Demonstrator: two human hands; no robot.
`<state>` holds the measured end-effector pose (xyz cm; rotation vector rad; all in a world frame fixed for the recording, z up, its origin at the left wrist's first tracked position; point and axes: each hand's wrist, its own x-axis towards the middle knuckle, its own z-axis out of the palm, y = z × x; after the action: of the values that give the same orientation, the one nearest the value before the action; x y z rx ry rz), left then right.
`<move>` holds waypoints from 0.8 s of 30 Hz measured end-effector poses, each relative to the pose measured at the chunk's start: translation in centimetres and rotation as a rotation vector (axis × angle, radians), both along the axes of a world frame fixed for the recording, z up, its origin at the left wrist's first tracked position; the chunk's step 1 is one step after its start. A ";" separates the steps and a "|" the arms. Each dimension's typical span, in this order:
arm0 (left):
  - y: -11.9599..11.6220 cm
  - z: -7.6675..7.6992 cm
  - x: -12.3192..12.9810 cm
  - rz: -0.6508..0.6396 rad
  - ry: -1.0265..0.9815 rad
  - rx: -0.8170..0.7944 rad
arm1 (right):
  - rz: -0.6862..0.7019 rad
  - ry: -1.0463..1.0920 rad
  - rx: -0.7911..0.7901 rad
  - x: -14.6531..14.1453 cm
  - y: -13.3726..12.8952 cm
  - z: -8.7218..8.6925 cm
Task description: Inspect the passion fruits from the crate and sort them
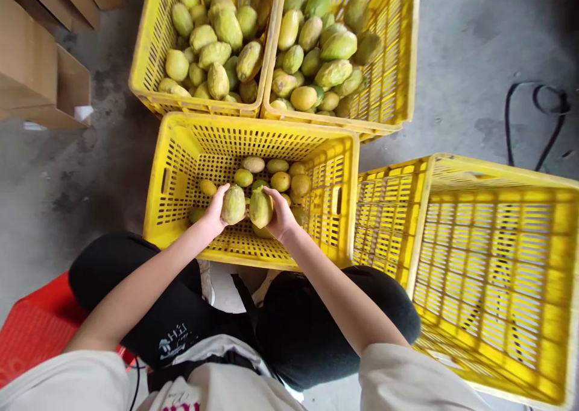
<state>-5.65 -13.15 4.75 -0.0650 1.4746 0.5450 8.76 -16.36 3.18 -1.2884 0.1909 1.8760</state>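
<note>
Fruit point(281, 181) in crate point(226, 252); boxes point(29, 61) left

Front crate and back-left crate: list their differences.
The front crate holds scattered fruit, its floor partly showing; the back-left crate is heaped with fruit. At the front crate, the left hand holds one fruit and the right hand another; no hand is at the back-left crate. Both are yellow, with slotted walls.
</note>
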 end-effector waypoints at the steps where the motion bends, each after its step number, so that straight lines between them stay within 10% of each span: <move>1: -0.1 0.1 0.1 -0.032 0.012 0.021 | -0.003 -0.001 -0.029 0.1 -0.1 -0.1; 10: -0.9 0.4 0.7 -0.061 0.041 0.192 | -0.005 -0.005 -0.033 0.0 0.2 0.2; 24: -0.6 -0.3 0.2 -0.015 0.048 -0.026 | -0.040 0.001 -0.029 0.3 0.0 0.4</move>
<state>-5.50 -13.78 4.44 -0.0614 1.5281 0.5179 9.09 -16.38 3.55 -1.2941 0.2435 1.8458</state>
